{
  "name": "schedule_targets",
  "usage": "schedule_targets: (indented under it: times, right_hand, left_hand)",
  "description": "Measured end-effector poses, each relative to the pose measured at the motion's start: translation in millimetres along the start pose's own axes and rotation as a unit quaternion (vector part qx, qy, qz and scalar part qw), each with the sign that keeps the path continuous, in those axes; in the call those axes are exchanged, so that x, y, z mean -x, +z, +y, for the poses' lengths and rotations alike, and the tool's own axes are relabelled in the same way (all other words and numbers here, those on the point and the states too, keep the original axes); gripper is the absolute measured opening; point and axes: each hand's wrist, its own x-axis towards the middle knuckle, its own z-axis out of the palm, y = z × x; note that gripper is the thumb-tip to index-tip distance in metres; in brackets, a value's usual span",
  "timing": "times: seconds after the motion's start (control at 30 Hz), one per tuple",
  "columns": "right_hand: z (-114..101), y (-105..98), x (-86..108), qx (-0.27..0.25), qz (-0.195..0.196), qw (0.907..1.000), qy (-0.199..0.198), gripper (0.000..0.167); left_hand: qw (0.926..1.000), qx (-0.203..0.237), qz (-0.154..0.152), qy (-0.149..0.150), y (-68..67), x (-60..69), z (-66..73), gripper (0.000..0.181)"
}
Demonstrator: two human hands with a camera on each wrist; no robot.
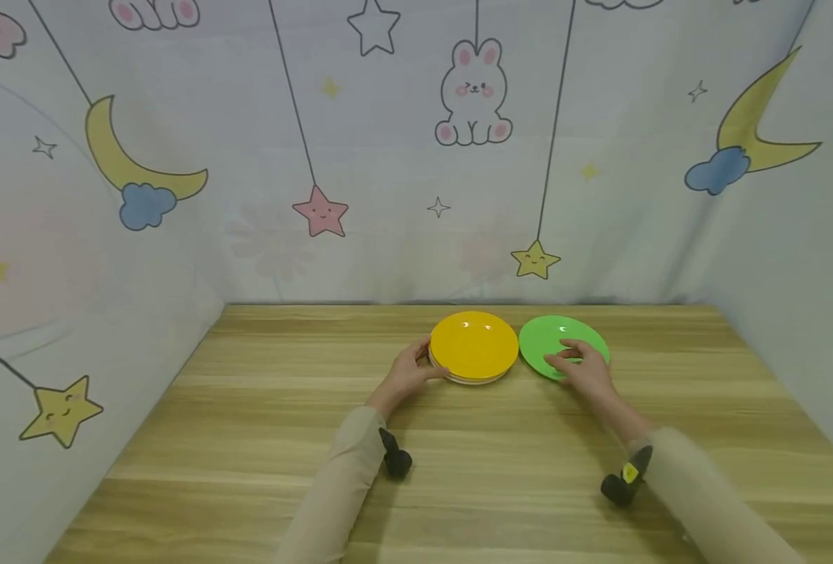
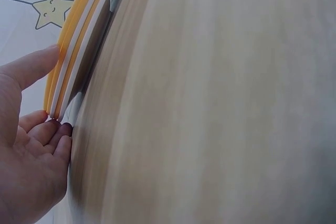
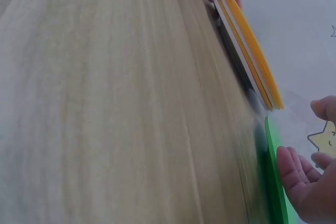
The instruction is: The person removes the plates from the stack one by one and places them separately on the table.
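Observation:
A stack of plates, orange-yellow (image 1: 474, 345) on top, has orange and white rims alternating in the left wrist view (image 2: 79, 40). My left hand (image 1: 405, 374) grips its left side, thumb on the upper rim and fingers at the lower edge (image 2: 31, 156). Just right of the stack lies a green plate (image 1: 539, 337), also visible in the right wrist view (image 3: 273, 177). Over that plate is my right hand (image 1: 588, 374), thumb and fingers apart with nothing between them; whether its fingertips touch the plate I cannot tell (image 3: 315, 182).
The plates are near the back of a wooden table (image 1: 501, 470). Behind it and at both sides hangs a pale cloth (image 1: 388, 266) printed with stars, moons and a rabbit. Each wrist carries a small black device.

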Motion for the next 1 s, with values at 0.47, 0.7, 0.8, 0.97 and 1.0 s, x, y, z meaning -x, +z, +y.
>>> schedule_targets:
  times: [0.47, 0.7, 0.8, 0.97, 1.0]
  right_hand:
    - [-17.7, 31.0, -12.9, 0.031, -0.032, 0.999, -0.007, 0.061]
    - [-18.1, 40.6, -15.7, 0.022, -0.04, 0.9989, -0.012, 0.06]
    - [-18.6, 44.5, -17.2, 0.018, -0.043, 0.9989, -0.007, 0.06]
    - [-20.9, 49.7, -18.7, 0.025, -0.047, 0.9986, 0.004, 0.064]
    - [-21.7, 50.4, -18.7, 0.029, -0.044, 0.9986, 0.006, 0.065]
  left_hand:
    - [1.0, 0.001, 0.004, -0.001, 0.3, 0.7, 1.0, 0.074]
    - [1.0, -0.002, 0.001, 0.004, 0.5, 0.8, 0.0, 0.074]
    - [1.0, -0.002, 0.003, 0.003, 0.9, 0.0, -0.3, 0.074]
    - [1.0, -0.005, 0.006, -0.001, 1.1, 0.7, 1.3, 0.074]
    - [1.0, -0.005, 0.007, -0.001, 1.1, 0.9, 1.7, 0.074]
